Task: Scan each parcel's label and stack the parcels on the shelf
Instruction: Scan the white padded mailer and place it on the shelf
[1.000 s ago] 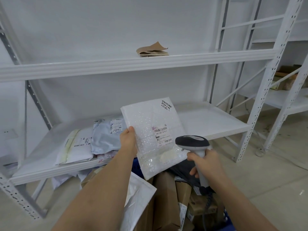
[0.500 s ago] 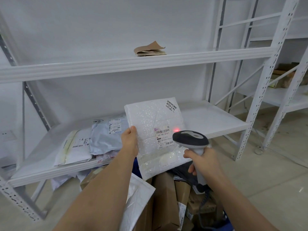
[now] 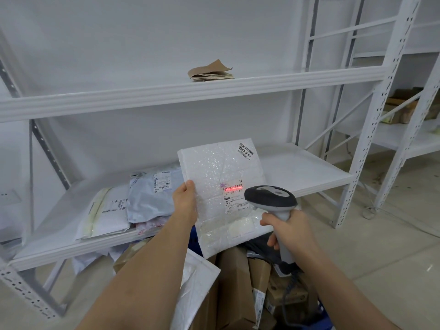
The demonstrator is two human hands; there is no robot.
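Small print on the label (image 3: 234, 197) illegible; scanner (image 3: 271, 198) cable and lower parcels (image 3: 235, 282) partly hidden, lower frame.

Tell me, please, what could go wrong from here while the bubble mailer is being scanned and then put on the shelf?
The left hand pinches the bubble mailer by one edge only, so it could sag and pull the barcode label off the red scan line. The grey poly parcel and other parcels already lie loosely overlapped on the lower shelf; a slick mailer stacked there may slide off the front.
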